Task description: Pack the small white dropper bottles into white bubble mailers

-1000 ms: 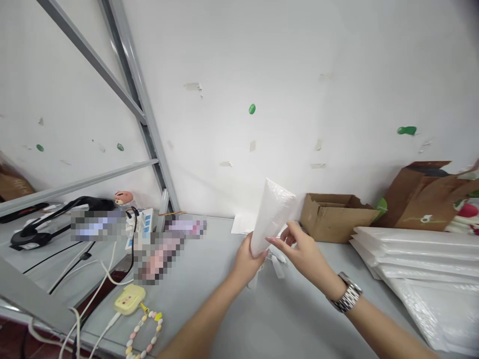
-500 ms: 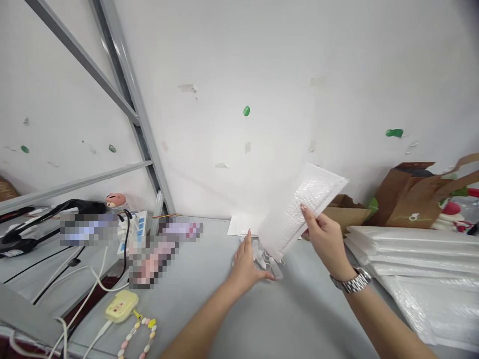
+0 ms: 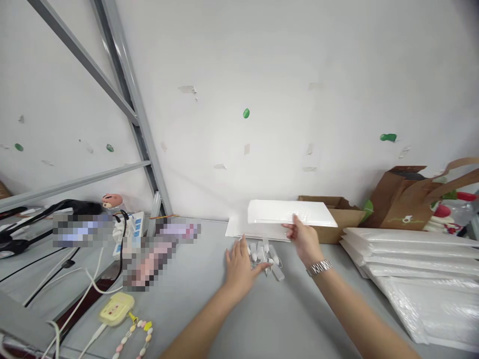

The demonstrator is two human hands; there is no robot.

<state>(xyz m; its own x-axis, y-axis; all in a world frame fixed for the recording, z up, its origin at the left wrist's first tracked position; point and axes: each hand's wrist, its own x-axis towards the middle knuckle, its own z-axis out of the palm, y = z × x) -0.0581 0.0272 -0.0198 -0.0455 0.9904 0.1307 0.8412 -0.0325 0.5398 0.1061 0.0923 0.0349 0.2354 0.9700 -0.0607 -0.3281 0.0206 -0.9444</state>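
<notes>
My right hand (image 3: 302,240) is closed on the near edge of a white bubble mailer (image 3: 288,211), held almost level above the back of the grey table. Beneath it, a flat white sheet or mailer (image 3: 235,227) lies against the wall. My left hand (image 3: 241,265) rests on the table with its fingers spread, beside a small pile of clear and white plastic pieces (image 3: 264,253). Its thumb reaches to the pile's near side. What exactly the small pieces are I cannot make out.
Stacked bubble mailers (image 3: 422,279) lie at the right. Behind them stand a brown paper bag (image 3: 400,199) and an open cardboard box (image 3: 331,214). On the left are a power strip (image 3: 130,229), cables, a yellow case (image 3: 117,308) with a bead strap, and a metal shelf frame (image 3: 144,144).
My right hand has brought the bubble mailer down and left, from steeply tilted to nearly level. The small plastic pile now shows more fully. My left hand stays beside it, fingers spread wider.
</notes>
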